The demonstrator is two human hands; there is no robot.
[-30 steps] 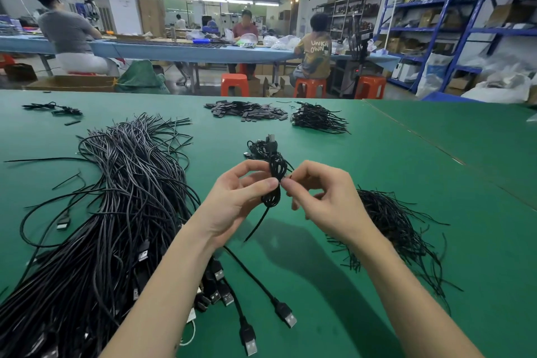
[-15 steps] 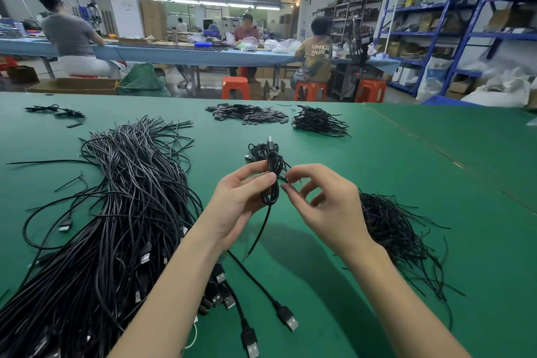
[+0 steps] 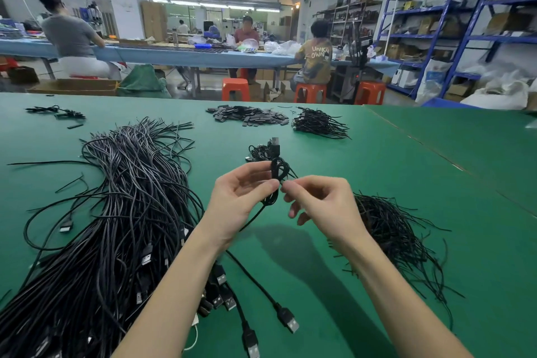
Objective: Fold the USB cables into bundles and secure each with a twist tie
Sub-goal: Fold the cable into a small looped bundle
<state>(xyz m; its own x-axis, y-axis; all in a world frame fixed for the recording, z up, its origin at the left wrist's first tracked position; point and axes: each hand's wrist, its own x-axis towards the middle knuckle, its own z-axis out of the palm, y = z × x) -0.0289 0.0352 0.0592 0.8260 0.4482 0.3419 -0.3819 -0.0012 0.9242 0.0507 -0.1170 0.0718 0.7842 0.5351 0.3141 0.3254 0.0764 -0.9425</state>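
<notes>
Bare green table [image 3: 334, 241] open between and below the forearms. Loose USB cable heap [image 3: 110, 227] blocks left; twist tie pile [image 3: 398, 229] crowds right. Finished bundles [image 3: 258, 151] just beyond.

Above the green table [image 3: 377, 171], the left hand [image 3: 241, 203] pinches a folded cable bundle [image 3: 277, 174] while the right hand [image 3: 322, 206] pinches a twist tie [image 3: 291, 174] at its middle. Loose USB cables [image 3: 122, 212] sprawl toward the left edge; a twist tie pile [image 3: 392, 229] lies right of the hands
</notes>
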